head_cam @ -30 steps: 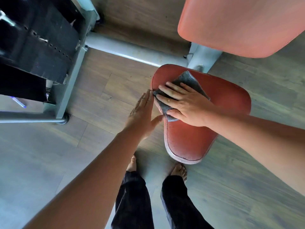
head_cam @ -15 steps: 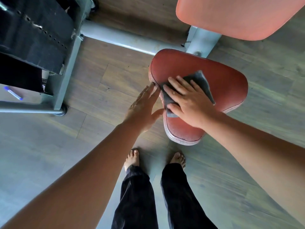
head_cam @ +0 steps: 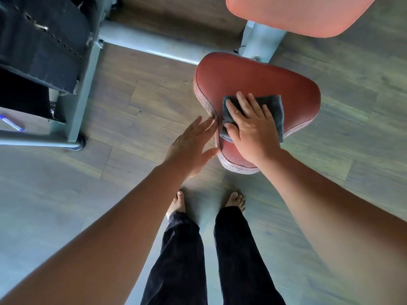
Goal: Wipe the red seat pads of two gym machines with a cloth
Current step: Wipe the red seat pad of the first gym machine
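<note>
A red seat pad (head_cam: 246, 78) with a worn pale rim stands low in front of me. A folded grey cloth (head_cam: 276, 107) lies flat on its near half. My right hand (head_cam: 248, 128) presses palm-down on the cloth, fingers spread and pointing away from me. My left hand (head_cam: 190, 144) is flat and holds nothing, fingers together, resting against the pad's left edge. Above the seat, a second, lighter red back pad (head_cam: 297, 14) fills the top right.
The grey metal frame tube (head_cam: 149, 44) and seat post (head_cam: 259, 44) run behind the seat. A black weight stack (head_cam: 37, 42) in a grey frame stands at the left, with a blue pen (head_cam: 12, 124) on the wooden floor. My bare feet (head_cam: 178, 201) stand just before the seat.
My right hand has slid the cloth from the pad's left edge toward its middle and right. The left hand stays at the left edge. The view has tilted slightly.
</note>
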The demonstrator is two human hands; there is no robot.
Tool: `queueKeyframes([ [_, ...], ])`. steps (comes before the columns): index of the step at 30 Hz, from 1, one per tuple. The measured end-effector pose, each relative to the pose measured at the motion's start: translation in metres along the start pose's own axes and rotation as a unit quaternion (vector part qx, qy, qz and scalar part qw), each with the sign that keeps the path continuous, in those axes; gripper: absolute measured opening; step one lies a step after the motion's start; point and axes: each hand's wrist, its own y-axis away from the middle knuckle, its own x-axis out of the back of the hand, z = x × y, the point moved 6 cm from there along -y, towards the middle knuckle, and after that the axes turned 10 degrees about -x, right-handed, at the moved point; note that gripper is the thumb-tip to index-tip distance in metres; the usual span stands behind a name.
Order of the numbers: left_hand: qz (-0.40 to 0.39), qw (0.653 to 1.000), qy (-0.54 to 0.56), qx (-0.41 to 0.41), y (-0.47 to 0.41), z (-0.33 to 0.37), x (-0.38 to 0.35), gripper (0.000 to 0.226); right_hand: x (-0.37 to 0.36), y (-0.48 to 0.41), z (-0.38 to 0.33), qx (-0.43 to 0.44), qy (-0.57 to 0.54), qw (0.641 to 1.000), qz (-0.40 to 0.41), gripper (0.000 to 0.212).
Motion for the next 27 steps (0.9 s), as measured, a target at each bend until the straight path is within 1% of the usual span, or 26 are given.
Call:
queueKeyframes([
  [2, -0.008, 1.0, -0.003, -0.007, 0.002, 0.003, 0.002, 0.076, -0.001, 0.01, -0.005, -0.041, -0.014, 0.999, 0.013, 0.056],
  [3, -0.013, 1.0, -0.005, -0.013, 0.003, 0.004, 0.002, 0.077, -0.003, 0.022, -0.009, -0.045, -0.013, 0.999, 0.019, 0.055],
  [4, -0.017, 1.0, -0.009, -0.02, 0.005, 0.005, 0.003, 0.077, -0.005, 0.035, -0.013, -0.036, -0.007, 0.999, 0.023, 0.055],
  [6, -0.025, 0.999, -0.016, -0.031, 0.009, 0.007, 0.003, 0.077, -0.006, 0.045, -0.013, 0.003, -0.002, 1.0, 0.002, 0.055],
  [8, -0.029, 0.999, -0.018, -0.037, 0.013, 0.008, 0.003, 0.079, -0.002, 0.025, -0.006, 0.025, 0.001, 1.0, -0.011, 0.056],
  [9, -0.031, 0.999, -0.019, -0.039, 0.013, 0.008, 0.003, 0.079, -0.001, 0.01, -0.003, 0.019, 0.002, 1.0, -0.018, 0.056],
  [11, -0.028, 0.998, -0.024, -0.041, 0.013, 0.009, 0.005, 0.075, -0.001, -0.007, 0.002, -0.032, -0.009, 0.999, -0.021, 0.057],
  [13, -0.014, 0.999, -0.031, -0.037, 0.011, 0.011, 0.011, 0.07, -0.002, 0.011, -0.004, -0.089, -0.024, 0.996, 0.013, 0.057],
  [14, -0.007, 0.999, -0.035, -0.038, 0.009, 0.012, 0.014, 0.068, -0.003, 0.03, -0.007, -0.1, -0.03, 0.994, 0.029, 0.056],
  [15, -0.002, 0.998, -0.04, -0.042, 0.006, 0.013, 0.016, 0.068, -0.004, 0.05, -0.009, -0.096, -0.033, 0.994, 0.039, 0.056],
  [17, 0.001, 0.997, -0.049, -0.058, 0.0, 0.015, 0.019, 0.068, -0.006, 0.076, -0.004, -0.059, -0.037, 0.997, 0.022, 0.056],
  [19, 0.003, 0.995, -0.059, -0.081, -0.005, 0.018, 0.02, 0.067, -0.002, 0.066, 0.011, -0.028, -0.03, 0.999, 0.01, 0.056],
  [20, 0.001, 0.994, -0.067, -0.091, -0.008, 0.02, 0.021, 0.067, -0.002, 0.052, 0.02, -0.033, -0.024, 0.999, 0.004, 0.056],
  [21, -0.003, 0.992, -0.076, -0.098, -0.012, 0.022, 0.02, 0.067, 0.0, 0.035, 0.028, -0.052, -0.019, 0.998, 0.006, 0.057],
  [23, -0.001, 0.991, -0.09, -0.103, -0.019, 0.024, 0.02, 0.067, 0.001, 0.012, 0.037, -0.117, -0.032, 0.993, 0.002, 0.06],
  [25, 0.005, 0.99, -0.091, -0.104, -0.025, 0.025, 0.02, 0.068, 0.0, 0.017, 0.028, -0.168, -0.038, 0.985, 0.013, 0.061],
  [27, 0.011, 0.99, -0.093, -0.109, -0.029, 0.026, 0.018, 0.067, -0.002, 0.049, 0.013, -0.165, -0.039, 0.985, 0.027, 0.058],
])
